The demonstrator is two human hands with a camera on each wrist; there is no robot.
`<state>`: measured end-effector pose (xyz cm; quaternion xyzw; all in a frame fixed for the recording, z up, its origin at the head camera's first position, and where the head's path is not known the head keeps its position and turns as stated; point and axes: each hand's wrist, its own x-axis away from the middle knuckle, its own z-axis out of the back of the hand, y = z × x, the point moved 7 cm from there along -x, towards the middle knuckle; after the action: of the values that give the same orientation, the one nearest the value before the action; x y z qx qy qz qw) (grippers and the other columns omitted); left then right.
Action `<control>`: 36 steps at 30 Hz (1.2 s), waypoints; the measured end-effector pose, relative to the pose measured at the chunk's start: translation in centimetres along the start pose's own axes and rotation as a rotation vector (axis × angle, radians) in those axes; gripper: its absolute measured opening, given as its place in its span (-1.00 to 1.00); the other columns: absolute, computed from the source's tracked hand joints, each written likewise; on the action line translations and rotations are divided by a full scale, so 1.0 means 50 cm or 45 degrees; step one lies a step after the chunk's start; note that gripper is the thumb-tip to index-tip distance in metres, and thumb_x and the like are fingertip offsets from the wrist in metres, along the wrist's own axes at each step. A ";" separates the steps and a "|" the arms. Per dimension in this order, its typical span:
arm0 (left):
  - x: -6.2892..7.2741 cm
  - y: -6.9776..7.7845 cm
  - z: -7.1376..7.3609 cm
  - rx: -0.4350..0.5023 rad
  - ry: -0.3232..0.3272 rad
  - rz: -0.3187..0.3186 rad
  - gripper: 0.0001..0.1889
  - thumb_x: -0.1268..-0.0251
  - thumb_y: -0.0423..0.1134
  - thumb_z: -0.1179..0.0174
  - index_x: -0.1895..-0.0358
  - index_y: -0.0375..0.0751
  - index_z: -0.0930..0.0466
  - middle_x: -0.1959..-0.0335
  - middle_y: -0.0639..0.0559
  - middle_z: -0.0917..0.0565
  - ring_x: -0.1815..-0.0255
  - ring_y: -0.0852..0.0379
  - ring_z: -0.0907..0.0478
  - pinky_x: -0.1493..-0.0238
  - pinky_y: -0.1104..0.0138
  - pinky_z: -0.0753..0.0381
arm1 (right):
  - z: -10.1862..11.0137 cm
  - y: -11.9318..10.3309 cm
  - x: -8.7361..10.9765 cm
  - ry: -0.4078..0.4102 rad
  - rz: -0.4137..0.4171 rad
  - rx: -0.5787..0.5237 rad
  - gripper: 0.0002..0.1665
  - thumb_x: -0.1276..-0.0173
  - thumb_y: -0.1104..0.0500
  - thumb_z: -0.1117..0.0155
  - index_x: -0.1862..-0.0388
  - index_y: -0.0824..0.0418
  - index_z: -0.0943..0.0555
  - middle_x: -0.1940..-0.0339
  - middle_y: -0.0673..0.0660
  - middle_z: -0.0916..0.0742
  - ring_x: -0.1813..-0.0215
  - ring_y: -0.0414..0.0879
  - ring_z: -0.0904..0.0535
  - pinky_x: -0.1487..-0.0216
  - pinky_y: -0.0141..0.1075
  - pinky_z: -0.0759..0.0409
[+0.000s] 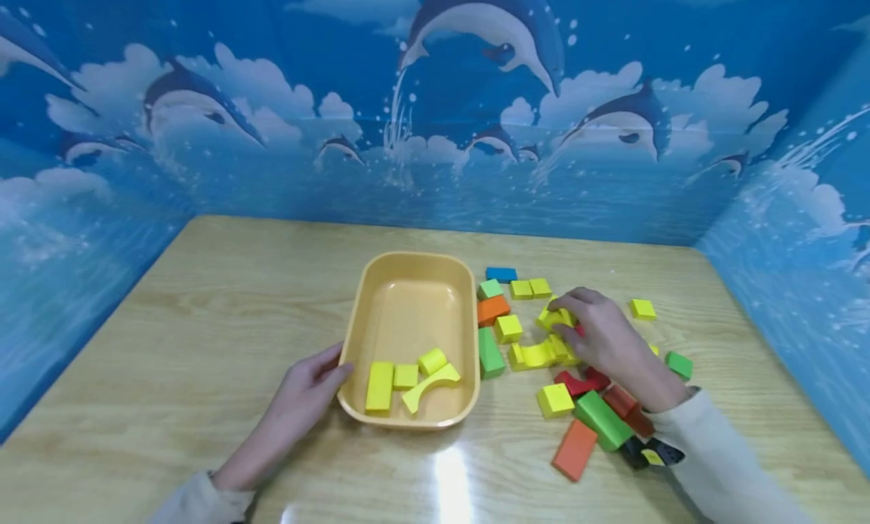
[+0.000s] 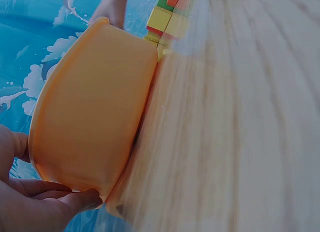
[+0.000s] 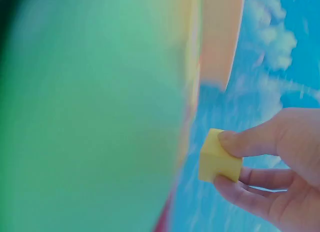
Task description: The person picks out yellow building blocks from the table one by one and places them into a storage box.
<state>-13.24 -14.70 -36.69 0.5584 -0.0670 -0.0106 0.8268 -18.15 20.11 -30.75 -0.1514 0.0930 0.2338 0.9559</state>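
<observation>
A tan plastic tub (image 1: pixel 408 305) stands on the table with several yellow blocks inside, among them a long yellow block (image 1: pixel 379 386) and a yellow arch (image 1: pixel 431 386). My left hand (image 1: pixel 309 384) grips its near left wall, thumb at the rim and fingers outside, as the left wrist view also shows. Over the scattered blocks to the right of the tub, my right hand (image 1: pixel 605 339) pinches a yellow block (image 3: pixel 217 159) between thumb and fingers. Below that hand lies a yellow block with a curved hollow (image 1: pixel 533 356).
Against the tub's right side lie an orange block (image 1: pixel 492 309) and a green block (image 1: pixel 490 353). Nearer me are a large green block (image 1: pixel 602 420), a red-orange block (image 1: pixel 575 449) and a dark piece (image 1: pixel 633 453). Dolphin-printed blue walls (image 1: pixel 435 184) enclose the table's back and sides.
</observation>
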 end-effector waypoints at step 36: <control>-0.001 -0.003 -0.001 0.000 -0.009 0.049 -0.50 -0.44 -0.31 -0.01 -0.35 -0.49 -0.24 -0.25 -0.44 -0.42 -0.19 -0.22 -0.50 -0.15 0.18 -0.57 | -0.143 -0.264 -0.115 -0.380 0.188 0.351 -0.67 -0.07 0.37 -0.41 0.19 0.06 -0.73 0.31 0.04 -0.68 0.20 0.03 -0.57 -0.34 0.11 -0.28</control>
<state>-13.28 -14.68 -36.85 0.5568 -0.0807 0.0033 0.8267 -17.66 4.15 -32.74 0.0241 -0.0076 0.3080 0.9510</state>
